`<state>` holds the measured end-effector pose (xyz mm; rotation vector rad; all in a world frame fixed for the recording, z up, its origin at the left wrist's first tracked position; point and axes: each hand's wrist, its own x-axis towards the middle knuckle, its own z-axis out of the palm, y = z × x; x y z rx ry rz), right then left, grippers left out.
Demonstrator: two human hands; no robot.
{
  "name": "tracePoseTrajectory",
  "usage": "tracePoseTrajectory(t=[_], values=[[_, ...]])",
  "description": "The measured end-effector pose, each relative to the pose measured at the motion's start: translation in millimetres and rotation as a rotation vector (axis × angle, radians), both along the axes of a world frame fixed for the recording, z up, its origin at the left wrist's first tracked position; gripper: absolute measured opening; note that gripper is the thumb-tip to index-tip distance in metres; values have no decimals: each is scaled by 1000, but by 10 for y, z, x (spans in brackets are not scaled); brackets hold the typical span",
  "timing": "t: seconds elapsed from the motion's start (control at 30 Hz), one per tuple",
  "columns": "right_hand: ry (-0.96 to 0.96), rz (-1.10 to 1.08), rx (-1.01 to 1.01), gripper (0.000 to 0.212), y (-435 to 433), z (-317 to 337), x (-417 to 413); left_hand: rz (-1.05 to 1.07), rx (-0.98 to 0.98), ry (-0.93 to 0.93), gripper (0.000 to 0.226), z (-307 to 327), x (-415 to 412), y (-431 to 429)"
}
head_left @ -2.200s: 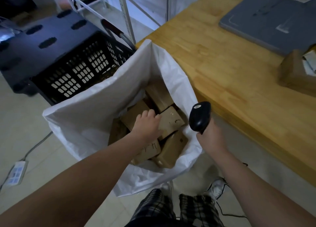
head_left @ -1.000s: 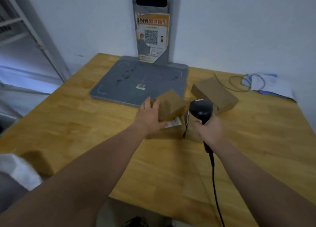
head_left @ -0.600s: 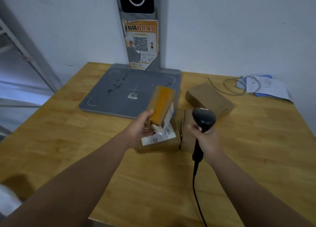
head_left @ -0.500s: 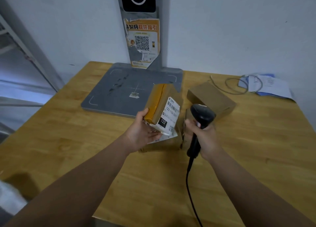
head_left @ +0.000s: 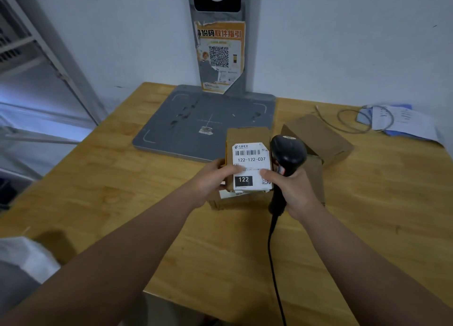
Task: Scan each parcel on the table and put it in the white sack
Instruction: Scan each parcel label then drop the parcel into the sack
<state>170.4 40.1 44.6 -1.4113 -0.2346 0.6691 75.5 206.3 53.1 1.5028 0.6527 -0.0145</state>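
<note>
Currently, left hand [head_left: 213,178] grips a labelled parcel [head_left: 250,159], right hand [head_left: 294,190] grips the scanner [head_left: 288,154]; scan apparently pending, more boxes [head_left: 318,136] on desk [head_left: 147,190].

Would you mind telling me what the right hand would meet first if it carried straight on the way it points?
The labelled parcel that the left hand holds. The right hand, gripping the scanner, points up-left at it, thumb apparently touching its label.
</note>
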Motion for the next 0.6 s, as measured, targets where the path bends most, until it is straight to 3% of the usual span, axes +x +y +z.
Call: tracePoseTrajectory(t=[0.17,0.43,0.6], values=[[-112,19,-182,10,-50,114,-9,90,60,30,36,-11,-94,136],[-161,203,-247,40,-93,218,-361,258,157,-7,31,-130,-176,208],[-162,212,-313,41,-73,231,-466,250,235,40,52,-140,-155,181]])
